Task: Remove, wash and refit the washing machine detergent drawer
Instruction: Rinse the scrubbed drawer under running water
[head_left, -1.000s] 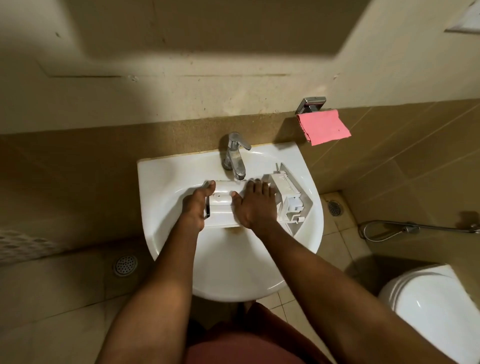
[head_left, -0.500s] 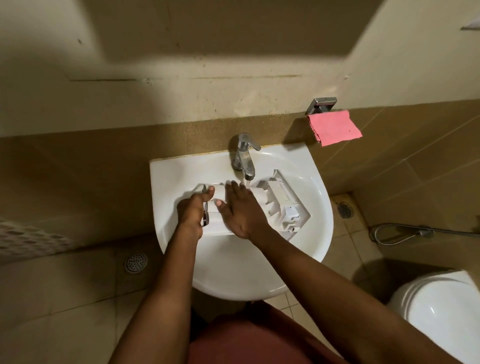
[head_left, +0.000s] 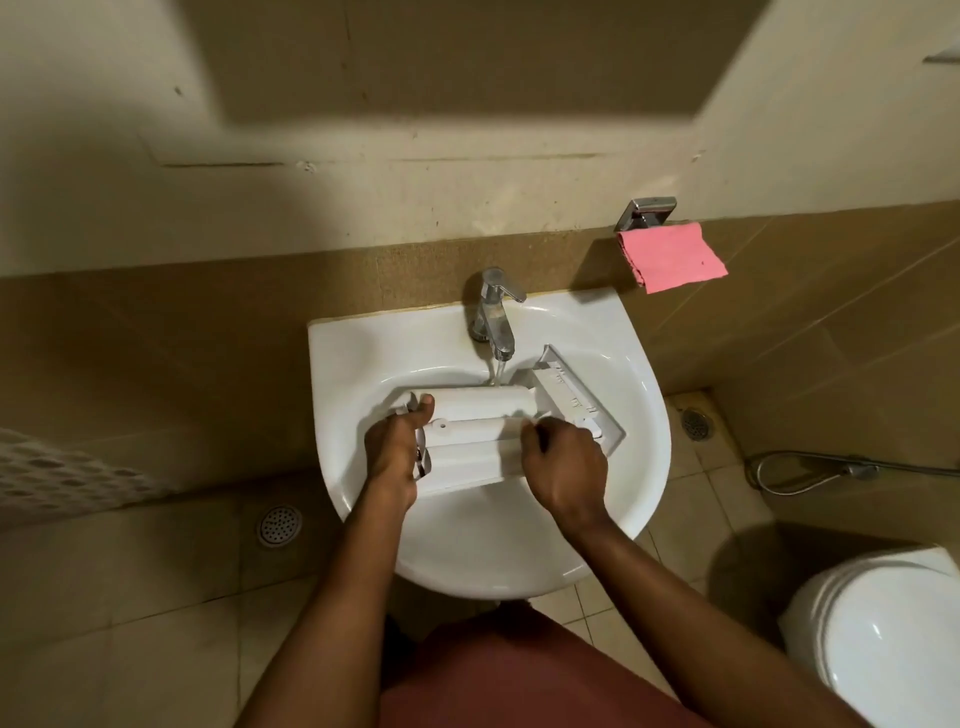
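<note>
**Drawer under the running tap**

A white sink is fixed to a tan tiled wall, with a white toilet to its right. The white plastic detergent drawer lies in the basin. Its long axis runs left to right, and its wider front panel is at the right end, angled toward the wall. Small marks on that panel are too small to read.

The left hand grips the drawer's left end, thumb on top. The right hand sits near the panel end with its fingers curled down onto the drawer; it is not clear whether they clasp it or only press on it.

Water runs from the chrome tap onto the drawer's far edge. A pink cloth hangs on the wall.
</note>
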